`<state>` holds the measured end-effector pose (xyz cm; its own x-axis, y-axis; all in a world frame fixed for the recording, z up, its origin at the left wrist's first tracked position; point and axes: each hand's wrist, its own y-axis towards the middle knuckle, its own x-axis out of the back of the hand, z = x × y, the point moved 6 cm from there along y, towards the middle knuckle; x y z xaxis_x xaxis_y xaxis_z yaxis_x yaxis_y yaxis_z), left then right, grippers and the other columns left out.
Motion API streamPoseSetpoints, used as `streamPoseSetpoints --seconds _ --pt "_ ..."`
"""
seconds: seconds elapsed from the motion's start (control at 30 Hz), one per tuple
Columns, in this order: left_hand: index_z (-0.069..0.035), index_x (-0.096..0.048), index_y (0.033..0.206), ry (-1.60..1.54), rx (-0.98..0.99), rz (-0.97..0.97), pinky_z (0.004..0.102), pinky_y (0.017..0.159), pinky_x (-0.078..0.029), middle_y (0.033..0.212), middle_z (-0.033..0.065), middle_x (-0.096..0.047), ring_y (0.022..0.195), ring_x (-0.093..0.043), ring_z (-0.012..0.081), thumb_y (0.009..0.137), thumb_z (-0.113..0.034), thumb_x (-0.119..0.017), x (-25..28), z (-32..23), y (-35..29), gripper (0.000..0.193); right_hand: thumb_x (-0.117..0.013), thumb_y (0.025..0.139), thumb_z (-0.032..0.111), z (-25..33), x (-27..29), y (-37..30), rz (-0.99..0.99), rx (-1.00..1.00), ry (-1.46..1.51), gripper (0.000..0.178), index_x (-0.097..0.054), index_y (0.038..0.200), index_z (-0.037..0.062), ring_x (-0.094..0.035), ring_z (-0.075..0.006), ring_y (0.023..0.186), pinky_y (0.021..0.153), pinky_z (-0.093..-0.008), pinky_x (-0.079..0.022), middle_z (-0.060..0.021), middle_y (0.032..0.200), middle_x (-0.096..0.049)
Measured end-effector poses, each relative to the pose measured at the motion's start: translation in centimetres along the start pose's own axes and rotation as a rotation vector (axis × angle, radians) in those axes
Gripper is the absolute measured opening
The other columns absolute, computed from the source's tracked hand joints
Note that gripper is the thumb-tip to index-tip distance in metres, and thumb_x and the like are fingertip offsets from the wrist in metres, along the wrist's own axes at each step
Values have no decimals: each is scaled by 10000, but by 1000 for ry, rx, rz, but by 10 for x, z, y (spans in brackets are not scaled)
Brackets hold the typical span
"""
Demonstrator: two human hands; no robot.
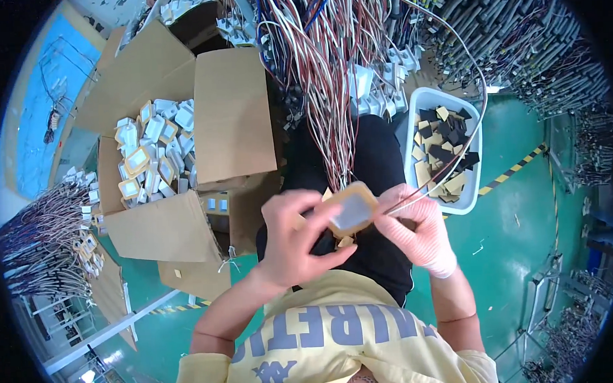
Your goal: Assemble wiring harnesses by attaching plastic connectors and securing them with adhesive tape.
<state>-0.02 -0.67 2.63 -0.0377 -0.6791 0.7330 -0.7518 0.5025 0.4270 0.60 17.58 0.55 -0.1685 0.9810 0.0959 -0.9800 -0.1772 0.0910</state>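
Above my lap is a small pale box-shaped housing [353,211] with a tan rim. My right hand [416,228], in a thin ribbed white glove, pinches red and white wires [424,187] at the housing's right corner. These wires loop up and around to the right. On the housing's left side is my bare left hand [294,236], slightly blurred. Its thumb and fingers are spread apart, and one fingertip overlaps the tan rim; whether it presses there I cannot tell. Small tan pieces [346,242] lie below the housing, partly hidden.
An open cardboard box [162,227] full of pale housings [158,153] stands at left. A thick bundle of wires [323,76] hangs over my knees. At right is a white bin [478,175] of black and tan pads [446,136]. More cable bundles [510,29] lie at far right.
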Motion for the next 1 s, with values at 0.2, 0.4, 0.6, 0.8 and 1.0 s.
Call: streamPoseSetpoints --seconds 0.2,0.4,0.6,0.8,1.0 --pt "-18 -366 1363 -1478 886 650 292 966 -387 1215 71 -498 1148 -471 135 946 -305 -575 -60 17 -23 548 -681 747 16 20 -16 11 338 185 -128 59 -686 804 1 -606 -234 789 723 -340 -479 -74 814 -647" --pt "-42 -424 1255 -1319 794 344 255 880 -401 1085 40 -497 1009 -482 94 924 -298 -604 -62 18 -25 456 -635 782 10 4 10 11 -70 -21 189 47 -650 771 -33 -591 -193 799 708 -314 -454 -95 840 -640" --pt "-49 -377 1242 -1196 707 271 245 821 -415 1042 55 -498 939 -497 92 892 -182 -642 -63 10 -4 458 -599 808 -13 18 5 32 -158 -1 146 53 -647 800 -36 -560 -163 796 685 -282 -437 -81 858 -623" --pt "-29 -470 1120 -1043 609 149 249 726 -462 960 75 -616 858 -586 110 825 -246 -743 -47 15 12 457 -629 785 -3 7 -2 38 -45 -74 165 48 -650 815 -34 -571 -174 780 700 -294 -458 -92 850 -621" --pt "-34 -473 1122 -902 572 158 270 756 -480 979 93 -617 873 -616 145 804 -225 -760 -40 14 14 469 -639 767 8 10 -1 39 -22 -12 105 72 -651 830 -25 -582 -213 771 708 -329 -466 -107 810 -623"
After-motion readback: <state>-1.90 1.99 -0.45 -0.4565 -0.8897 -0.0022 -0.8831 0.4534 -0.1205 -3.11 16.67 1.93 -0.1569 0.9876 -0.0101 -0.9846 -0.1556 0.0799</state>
